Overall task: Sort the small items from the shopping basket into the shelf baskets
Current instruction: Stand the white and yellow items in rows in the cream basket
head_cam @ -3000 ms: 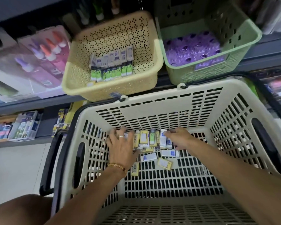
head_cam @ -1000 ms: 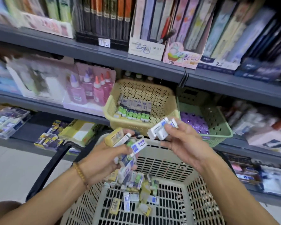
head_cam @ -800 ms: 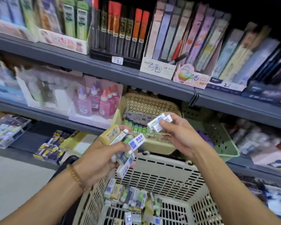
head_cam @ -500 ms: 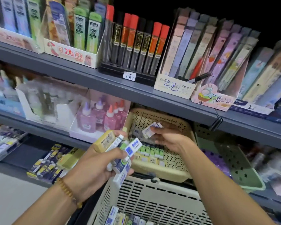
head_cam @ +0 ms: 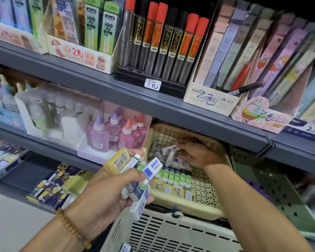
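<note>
While the left hand (head_cam: 105,190) grips a bundle of erasers (head_cam: 135,171) at centre frame, the right hand (head_cam: 195,155) pinches white erasers (head_cam: 168,150) inside the yellow shelf basket (head_cam: 204,188).

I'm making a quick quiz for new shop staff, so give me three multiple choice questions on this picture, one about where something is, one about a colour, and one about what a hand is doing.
1. Where is the right hand?
A. Inside the yellow shelf basket
B. Inside the green shelf basket
C. On the upper shelf

2. What colour is the bottom part of the row of items standing in the yellow shelf basket?
A. Red
B. Green
C. Black

3. What is the left hand doing?
A. Hanging idle
B. Gripping a bundle of small items
C. Pushing the shopping basket

Answers: 1 A, its fingers reach in over the basket's contents. 2 B, the row shows green lower halves. 3 B, its fingers curl round several small packs.
</note>
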A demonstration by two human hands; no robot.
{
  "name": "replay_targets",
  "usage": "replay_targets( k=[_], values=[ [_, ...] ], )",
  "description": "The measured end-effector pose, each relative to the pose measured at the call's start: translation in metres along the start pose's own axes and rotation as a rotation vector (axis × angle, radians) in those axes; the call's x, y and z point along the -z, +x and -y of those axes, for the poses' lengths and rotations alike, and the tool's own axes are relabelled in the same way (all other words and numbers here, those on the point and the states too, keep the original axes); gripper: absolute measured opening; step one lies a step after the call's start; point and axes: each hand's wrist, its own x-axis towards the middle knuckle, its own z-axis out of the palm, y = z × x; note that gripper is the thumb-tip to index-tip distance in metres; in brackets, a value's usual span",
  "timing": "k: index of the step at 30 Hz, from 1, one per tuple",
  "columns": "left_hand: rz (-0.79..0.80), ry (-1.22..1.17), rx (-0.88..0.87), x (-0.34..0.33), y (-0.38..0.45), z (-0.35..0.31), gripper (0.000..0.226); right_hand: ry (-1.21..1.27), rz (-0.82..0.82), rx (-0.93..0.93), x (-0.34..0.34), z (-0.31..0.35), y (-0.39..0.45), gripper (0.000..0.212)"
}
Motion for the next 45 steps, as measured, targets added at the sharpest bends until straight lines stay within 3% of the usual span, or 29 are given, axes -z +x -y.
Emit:
replay_targets(
  k=[7, 10, 13, 17, 19, 23, 30, 34, 37, 39, 41, 45],
  values=[
    [-0.040, 0.014, -0.028, -0.006, -0.003, -0.002, 0.038, -0.219, -0.228, 0.131, 0.022, 0.001, -0.004, 0.007],
    [-0.131, 0.045, 0.012, -0.005, -0.001, -0.001, 0.020, -0.457, -0.186, 0.141, 0.026, 0.002, -0.001, 0.008],
    [-0.177, 0.063, 0.003, -0.008, 0.000, -0.002, 0.020, -0.620, -0.075, 0.160, 0.017, -0.001, -0.002, 0.010],
    [-0.189, 0.051, 0.006, -0.009, 0.000, -0.003, 0.021, -0.844, -0.111, 0.345, 0.006, -0.001, -0.012, 0.014],
    [-0.189, 0.043, 0.016, -0.009, 0.000, -0.003, 0.021, -0.830, -0.054, 0.408, -0.005, 0.003, -0.022, 0.003],
    [-0.201, 0.046, 0.007, -0.009, -0.001, -0.003, 0.024, -0.831, 0.075, 0.401, -0.036, 0.000, -0.026, 0.030],
    [-0.202, 0.057, -0.015, -0.006, 0.000, -0.003, 0.023, -1.008, -0.028, 0.457, -0.045, -0.011, -0.018, 0.016],
    [-0.197, 0.056, 0.005, -0.007, 0.001, -0.004, 0.017, -0.771, -0.125, 0.387, -0.030, -0.004, -0.020, 0.013],
    [-0.190, 0.058, 0.008, -0.008, 0.000, -0.006, 0.016, -0.920, -0.223, 0.282, -0.003, -0.003, -0.021, 0.028],
    [-0.178, 0.055, 0.009, -0.010, 0.000, -0.006, 0.015, -0.999, -0.269, 0.173, 0.007, -0.007, -0.022, 0.025],
    [-0.167, 0.047, 0.019, -0.011, -0.001, -0.005, 0.015, -0.937, -0.264, 0.118, 0.009, -0.013, -0.021, 0.017],
    [-0.173, 0.032, 0.029, -0.011, 0.000, -0.004, 0.015, -0.786, -0.169, 0.201, 0.005, -0.016, -0.022, 0.011]
  ],
)
